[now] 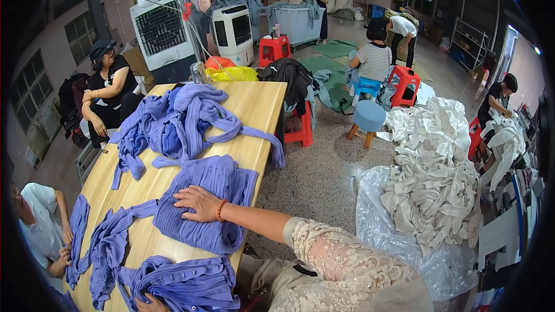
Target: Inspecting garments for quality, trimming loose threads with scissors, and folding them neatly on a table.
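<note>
My right hand [199,203], with a beaded bracelet at the wrist, lies palm down and fingers spread on a folded stack of crinkled purple garments [231,179]. At the lower edge my left hand [151,303] is only partly in view, its fingers bent over the fabric of a purple buttoned garment [185,280]. Between these and the table's left side, another purple garment [110,248] trails loosely. A tangled heap of purple garments with long ties [179,115] covers the far part of the wooden table [254,98].
At the table's left edge a person [43,225] handles purple cloth; another person [113,92] sits beyond. A pale garment heap [433,179] lies on plastic sheeting at right. Stools [369,117], air coolers [231,29], a large bin [295,23] and several other people stand farther back.
</note>
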Demonstrator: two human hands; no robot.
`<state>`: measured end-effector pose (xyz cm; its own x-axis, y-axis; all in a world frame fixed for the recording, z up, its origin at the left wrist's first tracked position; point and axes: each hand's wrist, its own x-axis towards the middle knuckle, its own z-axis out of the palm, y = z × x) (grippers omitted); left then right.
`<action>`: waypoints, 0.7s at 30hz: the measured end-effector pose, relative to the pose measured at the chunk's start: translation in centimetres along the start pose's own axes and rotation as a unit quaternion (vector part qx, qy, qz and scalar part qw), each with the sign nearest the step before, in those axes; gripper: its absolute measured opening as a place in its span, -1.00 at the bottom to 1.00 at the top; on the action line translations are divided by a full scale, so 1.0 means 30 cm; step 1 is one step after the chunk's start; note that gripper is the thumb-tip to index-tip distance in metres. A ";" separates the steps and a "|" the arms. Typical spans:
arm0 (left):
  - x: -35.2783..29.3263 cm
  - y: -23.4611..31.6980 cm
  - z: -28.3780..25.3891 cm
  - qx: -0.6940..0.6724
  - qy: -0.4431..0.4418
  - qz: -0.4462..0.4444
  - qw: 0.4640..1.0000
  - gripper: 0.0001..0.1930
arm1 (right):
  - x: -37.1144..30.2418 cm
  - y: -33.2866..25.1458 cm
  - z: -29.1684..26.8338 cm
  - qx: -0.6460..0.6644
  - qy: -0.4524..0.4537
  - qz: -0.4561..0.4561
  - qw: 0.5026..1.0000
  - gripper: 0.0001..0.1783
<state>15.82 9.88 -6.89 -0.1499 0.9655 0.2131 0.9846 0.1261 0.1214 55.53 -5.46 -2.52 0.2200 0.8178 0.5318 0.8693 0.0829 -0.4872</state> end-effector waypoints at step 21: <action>0.039 -0.040 0.086 0.012 0.098 0.018 0.995 -0.23 | 0.000 0.002 0.001 -0.007 0.006 -0.009 1.000 -0.50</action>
<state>14.71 11.45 -9.30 -0.1279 0.9068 0.4018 0.9910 0.1005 0.0886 55.56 -5.43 -2.56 0.2090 0.8099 0.5481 0.8789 0.0902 -0.4684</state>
